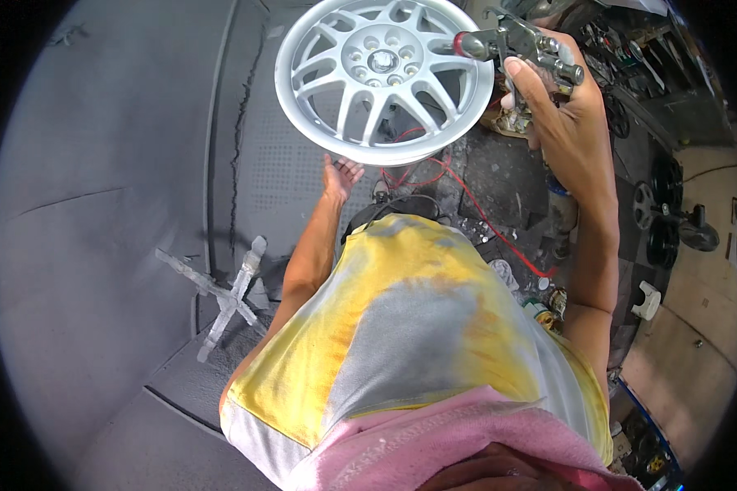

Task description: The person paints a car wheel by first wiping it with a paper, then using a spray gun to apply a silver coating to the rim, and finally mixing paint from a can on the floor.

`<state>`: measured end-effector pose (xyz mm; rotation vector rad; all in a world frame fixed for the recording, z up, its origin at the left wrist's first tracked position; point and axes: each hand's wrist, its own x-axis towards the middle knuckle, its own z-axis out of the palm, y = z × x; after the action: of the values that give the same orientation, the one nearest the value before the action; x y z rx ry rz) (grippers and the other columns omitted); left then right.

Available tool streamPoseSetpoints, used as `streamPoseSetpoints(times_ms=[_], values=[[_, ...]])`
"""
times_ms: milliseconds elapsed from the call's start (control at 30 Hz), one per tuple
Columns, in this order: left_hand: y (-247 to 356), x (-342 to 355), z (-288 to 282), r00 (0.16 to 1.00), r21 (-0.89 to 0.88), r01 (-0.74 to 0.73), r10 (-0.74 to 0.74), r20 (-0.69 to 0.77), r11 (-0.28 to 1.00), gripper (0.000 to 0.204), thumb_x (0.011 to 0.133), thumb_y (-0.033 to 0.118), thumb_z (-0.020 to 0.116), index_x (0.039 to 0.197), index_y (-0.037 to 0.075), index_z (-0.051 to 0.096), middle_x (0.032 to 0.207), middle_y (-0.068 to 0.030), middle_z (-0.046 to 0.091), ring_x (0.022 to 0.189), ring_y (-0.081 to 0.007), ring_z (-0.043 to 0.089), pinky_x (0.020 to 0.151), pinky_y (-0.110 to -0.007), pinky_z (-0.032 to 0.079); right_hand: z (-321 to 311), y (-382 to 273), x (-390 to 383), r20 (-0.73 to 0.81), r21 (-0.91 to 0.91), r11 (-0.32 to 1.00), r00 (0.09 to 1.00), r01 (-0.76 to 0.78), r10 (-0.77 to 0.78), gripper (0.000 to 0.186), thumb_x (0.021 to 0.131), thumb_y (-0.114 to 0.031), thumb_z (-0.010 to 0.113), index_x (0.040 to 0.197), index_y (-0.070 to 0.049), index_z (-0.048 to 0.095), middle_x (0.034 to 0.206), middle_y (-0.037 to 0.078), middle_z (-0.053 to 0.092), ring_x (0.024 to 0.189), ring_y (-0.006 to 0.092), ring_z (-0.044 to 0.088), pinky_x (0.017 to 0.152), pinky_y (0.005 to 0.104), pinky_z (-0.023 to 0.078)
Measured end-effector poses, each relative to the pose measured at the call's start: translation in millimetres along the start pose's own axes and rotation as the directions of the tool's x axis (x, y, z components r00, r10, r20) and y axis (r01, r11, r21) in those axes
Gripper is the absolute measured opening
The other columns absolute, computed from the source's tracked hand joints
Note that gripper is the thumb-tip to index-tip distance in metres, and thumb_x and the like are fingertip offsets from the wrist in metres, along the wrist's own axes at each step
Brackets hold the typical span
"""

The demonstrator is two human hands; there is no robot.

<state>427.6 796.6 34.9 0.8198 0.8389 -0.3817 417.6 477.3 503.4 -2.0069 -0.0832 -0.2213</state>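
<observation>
A silver-white multi-spoke wheel rim fills the top middle, its face turned up toward me. My right hand is wrapped round a metal spray gun, whose red-ringed nozzle points left over the rim's right part. My left hand is below the rim's near left edge, palm up with fingers stretched out and nothing seen in them. Whether its fingertips touch the rim's underside I cannot tell. What holds up the rim is hidden beneath it.
A red hose runs over the dark floor. A grey cross-shaped stand is at the left, by the grey wall. Dark wheels and a white stool-like piece lie at right, below cluttered shelves.
</observation>
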Motion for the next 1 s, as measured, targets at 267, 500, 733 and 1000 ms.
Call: streamPoseSetpoints(times_ms=[267,500,733,1000], values=[[-2.3,-11.1,14.4,0.997,-0.009,-0.009,0.009,0.076,1.0,0.09,0.103,0.074,0.027,0.15,-0.002,0.04,0.144,-0.0199,0.056,0.13,-0.0324,0.057,0.113,-0.047,0.043,-11.2,-8.4,-23.9,0.197,0.146,0.968,0.965,-0.204,0.174,0.023,0.103,-0.018,0.067,0.122,-0.006,0.061,0.076,-0.005,0.061,0.057,0.0005,0.047,0.05,0.0193,0.037],[6.8,-13.3,27.1,0.995,-0.075,-0.029,0.036,0.094,0.997,0.074,0.102,0.07,0.036,0.141,0.009,0.052,0.132,-0.0104,0.064,0.123,-0.0264,0.062,0.109,-0.045,0.046,-34.9,28.5,-32.5,0.021,-0.063,0.997,0.998,-0.053,0.054,0.025,0.104,-0.017,0.066,0.125,-0.006,0.061,0.082,-0.003,0.06,0.07,0.0023,0.053,0.06,0.0207,0.041],[18.4,-2.7,41.4,0.956,-0.137,-0.232,0.251,0.151,0.963,0.067,0.102,0.073,0.037,0.124,0.014,0.058,0.112,-0.0058,0.067,0.102,-0.0224,0.068,0.085,-0.043,0.057,-39.5,15.1,-41.1,-0.138,-0.042,0.989,0.981,-0.142,0.135,0.029,0.103,-0.021,0.068,0.127,-0.007,0.061,0.076,-0.004,0.061,0.055,0.0014,0.045,0.049,0.0219,0.036],[24.8,12.9,43.8,0.94,-0.07,-0.308,0.315,0.129,0.949,0.035,0.107,0.046,0.052,0.118,0.013,0.059,0.109,-0.0061,0.067,0.101,-0.025,0.068,0.09,-0.047,0.056,-13.9,24.9,-61.1,-0.031,0.092,0.963,0.966,-0.254,0.258,0.03,0.102,-0.016,0.069,0.129,-0.007,0.06,0.08,-0.002,0.065,0.067,0.0048,0.057,0.055,0.0227,0.043]])
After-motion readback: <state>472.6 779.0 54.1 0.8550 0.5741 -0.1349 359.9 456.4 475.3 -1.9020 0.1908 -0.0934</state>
